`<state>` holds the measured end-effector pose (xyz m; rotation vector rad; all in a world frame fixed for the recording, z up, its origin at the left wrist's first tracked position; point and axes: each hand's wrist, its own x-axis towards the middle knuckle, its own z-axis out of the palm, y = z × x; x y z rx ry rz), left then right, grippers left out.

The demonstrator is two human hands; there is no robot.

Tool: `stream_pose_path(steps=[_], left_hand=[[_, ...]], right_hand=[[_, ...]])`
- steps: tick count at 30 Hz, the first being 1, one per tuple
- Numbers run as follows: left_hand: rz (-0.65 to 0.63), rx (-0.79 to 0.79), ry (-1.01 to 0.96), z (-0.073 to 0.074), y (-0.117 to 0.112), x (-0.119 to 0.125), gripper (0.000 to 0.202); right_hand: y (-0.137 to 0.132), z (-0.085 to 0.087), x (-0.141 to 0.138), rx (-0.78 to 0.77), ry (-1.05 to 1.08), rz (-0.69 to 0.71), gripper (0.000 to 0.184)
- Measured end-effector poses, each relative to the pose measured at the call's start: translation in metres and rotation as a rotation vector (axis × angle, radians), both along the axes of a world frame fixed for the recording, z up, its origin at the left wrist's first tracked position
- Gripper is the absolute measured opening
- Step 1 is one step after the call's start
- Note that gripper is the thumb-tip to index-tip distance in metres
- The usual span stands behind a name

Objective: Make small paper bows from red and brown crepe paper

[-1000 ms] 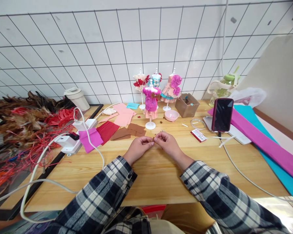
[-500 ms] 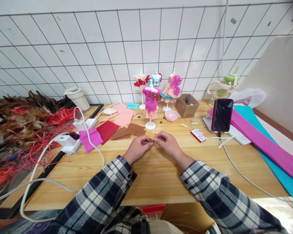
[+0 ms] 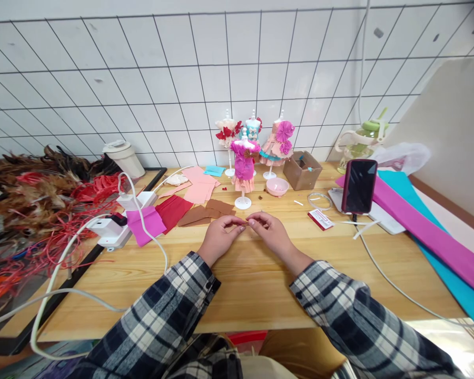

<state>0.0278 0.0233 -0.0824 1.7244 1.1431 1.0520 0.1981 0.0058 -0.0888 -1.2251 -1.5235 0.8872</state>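
Observation:
My left hand (image 3: 220, 237) and my right hand (image 3: 274, 235) meet at their fingertips above the wooden table, each in a pinch. Whatever lies between the fingers is too small to make out. Just behind them stands a small dress form (image 3: 243, 163) in a magenta and peach paper dress with a brown bow. Brown paper pieces (image 3: 207, 212) lie beyond my left hand, next to a red paper piece (image 3: 174, 213) and a magenta one (image 3: 145, 225). Three more dressed forms, one with magenta rosettes (image 3: 278, 141), stand behind.
A pink bowl (image 3: 277, 187) and a brown box (image 3: 302, 171) stand at the back. To the right are a phone (image 3: 359, 187) on a stand, a red-white packet (image 3: 321, 220) and long paper strips (image 3: 430, 229). White cables (image 3: 142, 213), a power strip (image 3: 112, 234) and feathers (image 3: 43, 184) are at left.
The fingers of both hands have shifted slightly at the fingertips, and the brownish bit seen between them before is now hardly visible. The things on the table stay in place.

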Motion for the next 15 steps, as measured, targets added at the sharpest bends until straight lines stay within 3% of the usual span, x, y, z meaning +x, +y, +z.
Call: stream_pose_path(steps=[4, 15], left_hand=[[0.034, 0.069, 0.066, -0.0005, -0.0011, -0.0004, 0.021], [0.024, 0.021, 0.073, 0.0039, -0.0028, 0.0004, 0.022]], right_hand=[[0.0005, -0.0025, 0.0005, 0.057, -0.109, -0.028, 0.019], [-0.0002, 0.0016, 0.0004, -0.046, 0.019, 0.002, 0.025]])
